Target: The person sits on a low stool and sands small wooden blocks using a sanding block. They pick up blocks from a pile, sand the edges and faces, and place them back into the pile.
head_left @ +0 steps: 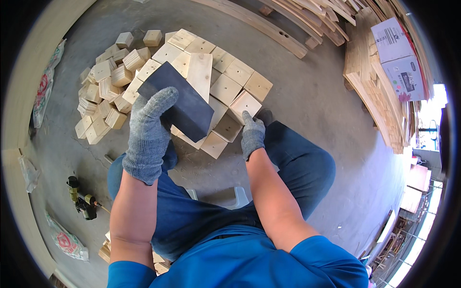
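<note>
My left hand (149, 134), in a grey knit glove, grips a dark rectangular block (180, 101) and holds it over a flat layout of square wooden blocks (225, 81) on the concrete floor. A longer pale wooden piece (200, 72) lies across that layout, partly under the dark block. My right hand (252, 134), also gloved, rests its fingers on the near edge of one square wooden block (245, 104) at the layout's front right. I sit on a pale stool (237, 197) with my knees on either side.
A loose heap of wooden blocks (108, 91) lies to the left. A nail gun (81, 201) rests on the floor at lower left beside printed sacks (67, 240). Stacked boards (379, 96) with a cardboard box (398, 57) on top stand at right; long planks (269, 24) lie behind.
</note>
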Motion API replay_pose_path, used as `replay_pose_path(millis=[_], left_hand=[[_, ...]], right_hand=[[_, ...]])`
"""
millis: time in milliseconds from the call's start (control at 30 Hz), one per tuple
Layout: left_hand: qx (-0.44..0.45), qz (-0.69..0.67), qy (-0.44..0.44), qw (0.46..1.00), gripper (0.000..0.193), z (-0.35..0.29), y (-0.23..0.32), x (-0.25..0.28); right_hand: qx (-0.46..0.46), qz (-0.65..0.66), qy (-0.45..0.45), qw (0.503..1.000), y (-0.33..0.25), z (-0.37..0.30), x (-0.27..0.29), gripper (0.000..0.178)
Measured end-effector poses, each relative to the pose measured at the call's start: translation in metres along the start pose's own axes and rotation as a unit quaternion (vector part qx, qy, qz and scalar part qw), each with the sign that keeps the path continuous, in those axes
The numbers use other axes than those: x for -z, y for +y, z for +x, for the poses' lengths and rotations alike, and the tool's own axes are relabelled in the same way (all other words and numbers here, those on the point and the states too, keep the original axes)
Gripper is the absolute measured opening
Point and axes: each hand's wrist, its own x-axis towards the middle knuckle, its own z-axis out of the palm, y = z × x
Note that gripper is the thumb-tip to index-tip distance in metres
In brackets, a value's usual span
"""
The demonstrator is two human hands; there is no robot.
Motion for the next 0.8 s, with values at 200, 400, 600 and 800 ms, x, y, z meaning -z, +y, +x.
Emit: replay_pose_path(millis=[200, 400, 600, 800], left_hand=[[-0.004, 0.01, -0.014, 1.0, 0.049, 0.003, -0.004, -0.011], [-0.005, 0.008, -0.014, 1.0, 0.048, 0.004, -0.006, -0.005], [-0.006, 0.038, 0.016, 0.999, 0.045, 0.004, -0.007, -0.009], [0.0, 0.027, 0.011, 1.0, 0.048, 0.002, -0.005, -0.013]], right_hand=[[-0.04, 0.054, -0.019, 0.998, 0.001, 0.001, 0.009, 0.071], [-0.109, 0.258, -0.068, 0.958, -0.016, -0.021, 0.002, 0.072], [-0.12, 0.298, -0.119, 0.94, -0.006, -0.002, 0.008, 0.056], [-0.11, 0.324, -0.145, 0.929, 0.004, -0.002, 0.014, 0.034]])
